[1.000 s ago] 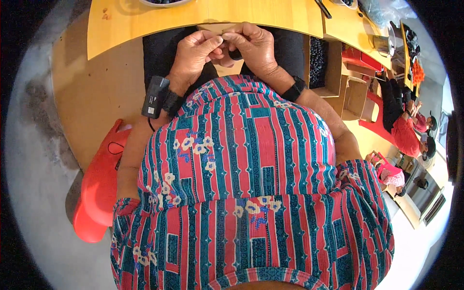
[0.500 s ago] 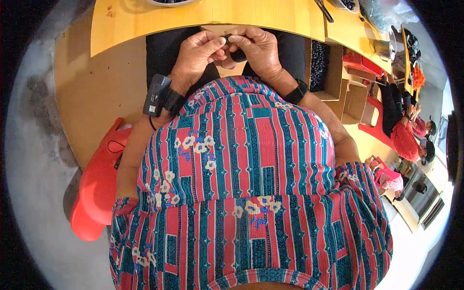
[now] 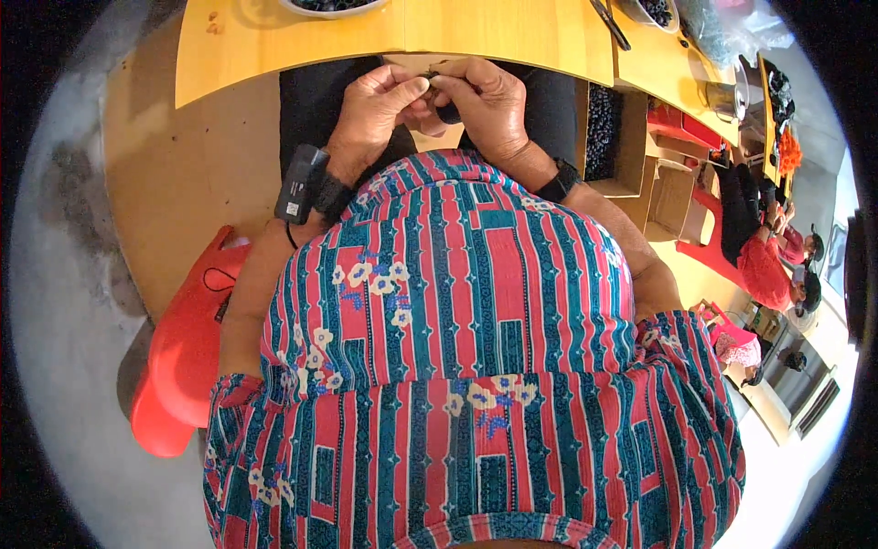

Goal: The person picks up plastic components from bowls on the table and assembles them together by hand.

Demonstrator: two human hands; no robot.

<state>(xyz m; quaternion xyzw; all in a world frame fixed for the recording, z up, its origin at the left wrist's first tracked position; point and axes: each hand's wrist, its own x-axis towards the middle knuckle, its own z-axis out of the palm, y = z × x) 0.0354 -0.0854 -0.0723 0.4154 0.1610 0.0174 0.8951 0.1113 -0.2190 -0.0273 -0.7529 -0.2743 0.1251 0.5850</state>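
Note:
My left hand (image 3: 375, 108) and my right hand (image 3: 489, 102) meet just in front of the table's near edge, above my lap. Both are closed, thumbs and forefingers pinched tip to tip. Between the fingertips is a tiny dark piece (image 3: 432, 77), too small and covered to name. A black rounded object (image 3: 448, 113) shows under the fingers of my right hand, and its kind cannot be made out. Bands circle both wrists, and a black box-shaped device (image 3: 302, 183) is strapped near the left one.
A yellow table (image 3: 302, 41) curves ahead, bearing a white bowl (image 3: 334, 11) of small black pieces. To the right stand a cardboard box (image 3: 629, 156) of black pieces and another open box (image 3: 670, 197). A red chair (image 3: 187, 348) is at my left. Other people (image 3: 768, 265) sit far right.
Both hands have shifted slightly lower in the view, still pinched together. The left forearm and its strapped device have turned a little.

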